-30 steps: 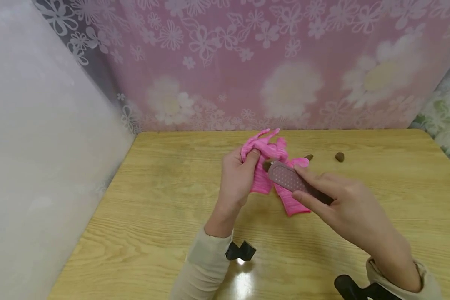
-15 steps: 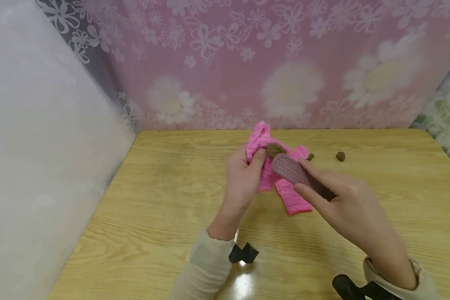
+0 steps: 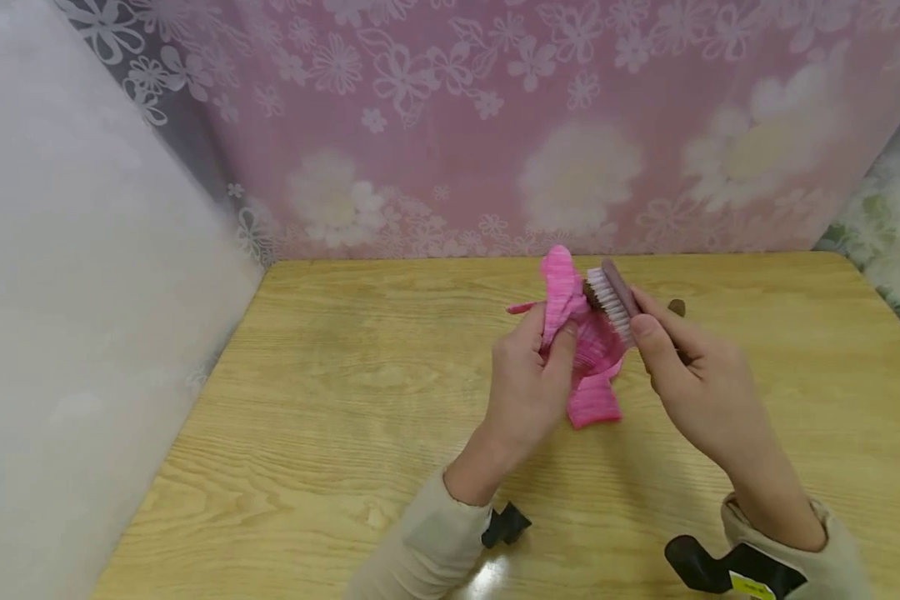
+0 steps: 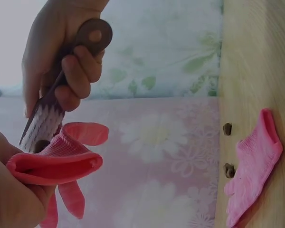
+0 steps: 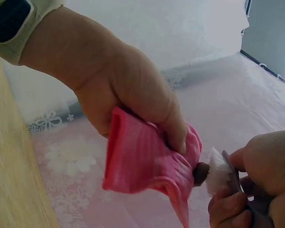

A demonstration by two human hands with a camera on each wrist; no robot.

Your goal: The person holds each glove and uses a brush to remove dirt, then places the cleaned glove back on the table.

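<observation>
In the head view my left hand (image 3: 528, 387) grips a pink knitted glove (image 3: 561, 287) above the table, thumb pressed on the fabric. A brown lump (image 5: 201, 174) sits against the glove's surface, best seen in the right wrist view. My right hand (image 3: 708, 387) holds a scrub brush (image 3: 619, 292) by its mauve back. Its white bristles (image 5: 219, 172) face the glove, right at the lump. The left wrist view shows the ring-holed end (image 4: 96, 35) of the brush and the glove's open cuff (image 4: 57, 168). Below lies a second pink glove (image 4: 256, 166) on the table.
Two small brown lumps, a nearer one (image 4: 229, 170) and another (image 4: 227, 128), lie on the wooden table (image 3: 330, 400) beside the second glove. A floral pink curtain (image 3: 450, 150) hangs behind the table, and a white sheet (image 3: 105, 250) stands at the left.
My left hand has moved right and turned the glove, its finger now pointing up. The brush has rolled from back-up to bristles facing left, its head raised.
</observation>
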